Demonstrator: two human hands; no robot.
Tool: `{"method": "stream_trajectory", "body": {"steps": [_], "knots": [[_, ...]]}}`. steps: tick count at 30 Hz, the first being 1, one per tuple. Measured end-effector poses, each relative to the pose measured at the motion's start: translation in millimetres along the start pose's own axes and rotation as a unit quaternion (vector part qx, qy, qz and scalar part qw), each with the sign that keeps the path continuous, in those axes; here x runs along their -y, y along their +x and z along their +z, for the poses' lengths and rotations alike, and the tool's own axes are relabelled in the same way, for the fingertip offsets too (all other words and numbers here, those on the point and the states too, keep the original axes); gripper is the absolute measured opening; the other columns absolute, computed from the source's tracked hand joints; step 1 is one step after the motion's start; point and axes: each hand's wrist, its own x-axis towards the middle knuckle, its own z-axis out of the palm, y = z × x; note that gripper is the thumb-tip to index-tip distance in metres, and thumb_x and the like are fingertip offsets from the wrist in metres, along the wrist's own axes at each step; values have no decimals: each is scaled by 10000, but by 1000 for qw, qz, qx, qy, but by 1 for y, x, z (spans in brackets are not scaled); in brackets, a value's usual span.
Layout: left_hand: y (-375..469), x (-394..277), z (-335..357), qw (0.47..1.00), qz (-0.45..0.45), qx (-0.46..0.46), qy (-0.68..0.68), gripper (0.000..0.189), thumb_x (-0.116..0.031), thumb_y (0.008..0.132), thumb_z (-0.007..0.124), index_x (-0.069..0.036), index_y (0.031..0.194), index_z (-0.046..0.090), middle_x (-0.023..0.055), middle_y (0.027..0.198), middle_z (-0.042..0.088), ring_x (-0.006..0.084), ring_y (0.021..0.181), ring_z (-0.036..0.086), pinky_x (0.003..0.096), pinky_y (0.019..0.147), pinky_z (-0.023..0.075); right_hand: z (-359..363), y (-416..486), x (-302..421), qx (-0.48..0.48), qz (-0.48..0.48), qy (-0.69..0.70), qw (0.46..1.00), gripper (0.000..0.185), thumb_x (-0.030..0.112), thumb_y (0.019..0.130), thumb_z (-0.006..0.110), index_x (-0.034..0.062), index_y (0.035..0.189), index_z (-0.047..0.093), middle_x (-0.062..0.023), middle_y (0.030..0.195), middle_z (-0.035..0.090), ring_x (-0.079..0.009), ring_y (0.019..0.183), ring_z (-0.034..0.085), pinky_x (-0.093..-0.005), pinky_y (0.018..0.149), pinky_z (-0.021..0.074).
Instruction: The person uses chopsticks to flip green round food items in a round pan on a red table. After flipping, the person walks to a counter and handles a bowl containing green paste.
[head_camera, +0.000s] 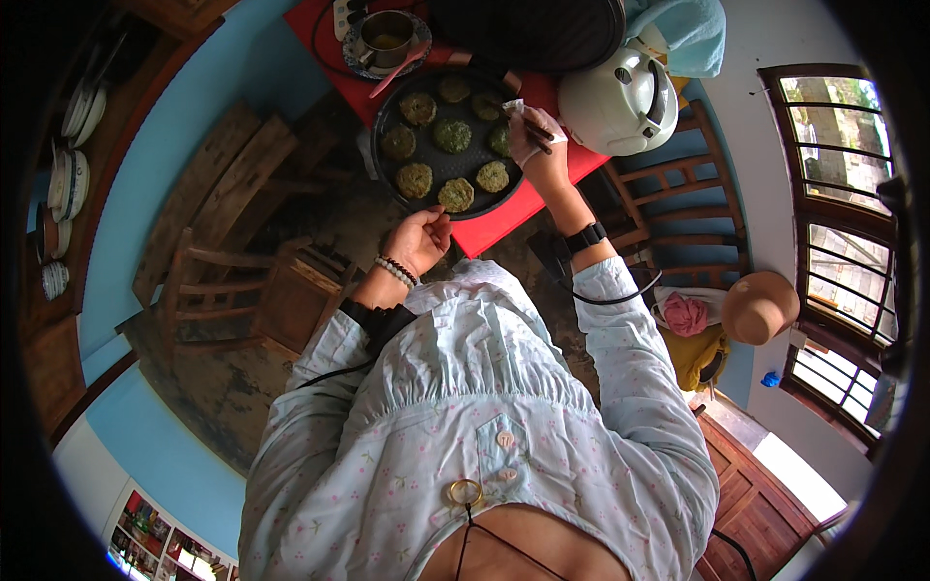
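Observation:
A round black electric griddle [476, 163] lies in front of me with several green patties on its cooking plate. A greener patty [453, 136] sits at the middle, with browned ones such as a patty [414, 180] around it. My right hand [536, 141] is shut on dark chopsticks [538, 132] over the griddle's right side. Their tips reach toward a patty [486, 106] at the upper right; contact is unclear. A white covering, perhaps a thin glove or tissue, shows on that hand. My left hand [421, 238], fingers curled, is at the griddle's near rim; its grip is unclear.
A red-covered table [494, 221] bears the griddle. Behind stands its raised black lid [530, 33]; a white rice cooker [617, 102] is at right. A metal cup [387, 38] on a plate and a pink utensil [399, 69] are at left. Wooden chairs [225, 290] flank me.

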Motion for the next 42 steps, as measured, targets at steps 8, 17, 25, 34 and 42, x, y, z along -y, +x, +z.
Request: {"method": "stream_trajectory", "body": {"steps": [8, 17, 25, 34, 42], "knots": [[0, 2, 2, 1000, 0, -5, -7, 93, -93, 856, 581, -69, 935, 624, 35, 818, 607, 183, 756, 583, 300, 692, 482, 1, 4, -7, -35, 51, 71, 996, 49, -5, 871, 564, 4, 824, 575, -60, 680, 540, -162, 583, 517, -270, 529, 400], [0, 1, 1, 1000, -3, 4, -10, 88, -86, 855, 582, -69, 931, 624, 38, 819, 610, 186, 771, 590, 307, 701, 492, 8, -1, -16, -64, 23, 79, 995, 65, 30, 878, 572, 3, 830, 607, -65, 694, 581, -160, 588, 552, -263, 531, 424], [1, 0, 0, 1000, 7, -7, -8, 106, -94, 858, 572, -73, 950, 620, 39, 823, 606, 191, 765, 587, 307, 688, 479, -21, -27, 0, -62, 354, 413, 837, 241, 212, 954, 528, -13, 917, 605, -46, 733, 600, -144, 616, 577, -268, 543, 468], [3, 0, 2, 1000, 1, 3, 7, 113, -94, 853, 557, -77, 950, 612, 35, 814, 618, 188, 755, 590, 313, 666, 470, -27, -77, 22, -19, 132, 196, 971, 17, 21, 873, 587, 22, 865, 572, -71, 773, 574, -204, 674, 582, -287, 588, 463], [4, 1, 8, 1000, 1, -4, 23, 118, -97, 856, 547, -82, 955, 608, 31, 794, 623, 189, 722, 596, 314, 658, 475, -23, -94, 48, 210, -86, -66, 972, 251, 5, 736, 593, 52, 982, 583, -116, 859, 555, -333, 749, 553, -404, 613, 470]]}}
